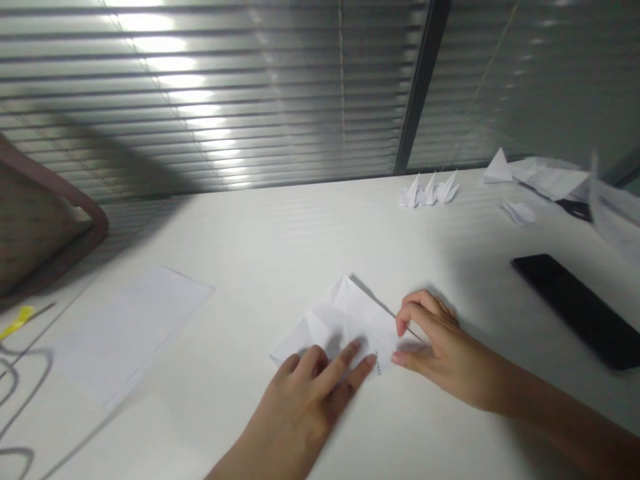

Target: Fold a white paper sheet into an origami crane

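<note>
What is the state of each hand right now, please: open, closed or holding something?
Left hand: open, fingers on the creased paper.
Right hand: thumb and forefinger apart at the paper's right side; whether it grips cannot be told.

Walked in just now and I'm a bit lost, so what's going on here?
A person is handling a creased white paper on a table. The left hand rests on it, fingers spread; the right hand is at its right end, thumb and forefinger apart. Beyond stand small pointed folded papers in a row. A flat sheet lies to the left, a phone to the right.
</note>
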Demonstrator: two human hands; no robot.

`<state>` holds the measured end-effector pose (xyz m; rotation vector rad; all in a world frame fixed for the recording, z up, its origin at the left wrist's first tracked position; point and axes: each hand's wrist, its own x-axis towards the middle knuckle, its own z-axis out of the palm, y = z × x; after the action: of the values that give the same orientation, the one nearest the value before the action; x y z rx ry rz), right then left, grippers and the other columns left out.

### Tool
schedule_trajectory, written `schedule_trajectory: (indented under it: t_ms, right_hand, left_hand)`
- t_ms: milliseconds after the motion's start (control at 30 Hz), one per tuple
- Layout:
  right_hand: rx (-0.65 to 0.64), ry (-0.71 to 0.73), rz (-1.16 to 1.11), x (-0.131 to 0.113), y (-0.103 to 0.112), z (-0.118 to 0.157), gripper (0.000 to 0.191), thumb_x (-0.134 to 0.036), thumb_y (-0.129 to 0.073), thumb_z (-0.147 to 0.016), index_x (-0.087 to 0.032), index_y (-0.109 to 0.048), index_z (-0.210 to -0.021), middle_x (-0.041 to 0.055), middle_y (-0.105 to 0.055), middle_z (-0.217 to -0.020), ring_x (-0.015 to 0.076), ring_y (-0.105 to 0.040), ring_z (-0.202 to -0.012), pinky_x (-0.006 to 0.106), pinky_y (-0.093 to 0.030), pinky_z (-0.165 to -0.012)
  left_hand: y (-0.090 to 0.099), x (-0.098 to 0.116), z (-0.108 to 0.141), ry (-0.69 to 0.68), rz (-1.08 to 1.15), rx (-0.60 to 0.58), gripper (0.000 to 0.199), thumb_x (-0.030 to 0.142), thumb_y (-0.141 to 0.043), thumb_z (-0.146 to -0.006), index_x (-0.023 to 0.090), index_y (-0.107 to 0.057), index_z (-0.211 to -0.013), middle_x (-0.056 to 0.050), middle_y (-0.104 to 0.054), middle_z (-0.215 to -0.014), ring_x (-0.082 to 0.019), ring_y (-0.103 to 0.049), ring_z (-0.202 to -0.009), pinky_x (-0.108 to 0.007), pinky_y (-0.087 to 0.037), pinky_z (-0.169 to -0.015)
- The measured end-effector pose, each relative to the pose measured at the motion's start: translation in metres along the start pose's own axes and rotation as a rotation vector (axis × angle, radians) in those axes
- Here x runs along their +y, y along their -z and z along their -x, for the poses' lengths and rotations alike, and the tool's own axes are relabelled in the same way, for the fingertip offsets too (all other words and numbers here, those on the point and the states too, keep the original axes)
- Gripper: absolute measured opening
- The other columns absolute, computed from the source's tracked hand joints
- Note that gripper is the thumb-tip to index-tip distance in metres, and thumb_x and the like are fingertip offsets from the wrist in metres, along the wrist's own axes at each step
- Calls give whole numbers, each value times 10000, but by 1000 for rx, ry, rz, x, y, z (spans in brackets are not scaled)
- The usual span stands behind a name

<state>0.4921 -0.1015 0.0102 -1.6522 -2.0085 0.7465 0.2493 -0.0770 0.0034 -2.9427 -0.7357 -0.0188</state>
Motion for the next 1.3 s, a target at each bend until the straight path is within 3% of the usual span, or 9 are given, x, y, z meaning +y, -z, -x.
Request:
schedule_trajectory:
  t_ms: [167,300,567,800,967,1133,1300]
  right_hand:
    - [89,-31,23,-9,-14,1,298,-182,-681,-758,-239,-415,-879,36,-455,-1004,230,-455,-1006,405,-382,-868]
    - [78,-77,104,-12,-19,-1,310,-175,-689,-746,-241,-420,-887,35,-471,-1020,239,-465,-986,426,-373,-855]
    - [-35,-36,48,-16,-11,-9,309,-116,-661,-746,-243,-442,-924,20,-469,-1032,216,-465,-1017,407,-361,-898]
    - [25,-55,82,-18,-21,-8,384,-209,-740,-697,-249,-439,-931,30,-469,-1057,240,-457,-1021,427,-365,-875]
    - [-30,-38,111,-21,-20,-11,362,-210,-737,-706,-247,-460,-936,35,-479,-1075,251,-463,-1013,456,-366,-876]
    - [28,-23,-2,-17,-19,-8,340,-206,-747,-707,-261,-515,-949,36,-454,-1132,255,-434,-1099,447,-352,-937]
    - [131,72,-96,-2,-3,-4,180,-217,-646,-811,-276,-581,-969,46,-430,-1247,238,-362,-1232,415,-305,-1015]
  left_hand:
    - [1,0,-1,10,10,9,466,211,-413,-940,269,-404,-1402,29,-492,-1392,-211,-461,-819,-334,-444,-668]
    - [3,0,-1,1,13,-5,518,143,-399,-930,282,-355,-1428,54,-463,-1418,-203,-469,-863,-319,-449,-709]
    - [-4,-1,0,-10,-32,2,511,217,-427,-926,278,-352,-1428,21,-450,-1426,-211,-478,-842,-334,-457,-662]
    - [1,0,-4,-5,-14,-69,541,236,-457,-910,282,-337,-1436,-29,-451,-1421,-219,-506,-864,-342,-460,-664]
    - [2,1,-4,-6,-7,-57,542,183,-485,-893,281,-377,-1415,-25,-467,-1405,-221,-511,-858,-347,-473,-659]
    - [-2,-2,1,-4,80,4,603,107,-459,-873,286,-334,-1436,-44,-485,-1385,-222,-518,-858,-352,-496,-705]
    - [0,-9,7,103,319,107,643,34,-315,-905,282,-184,-1483,-87,-397,-1420,-198,-510,-1079,-310,-483,-871]
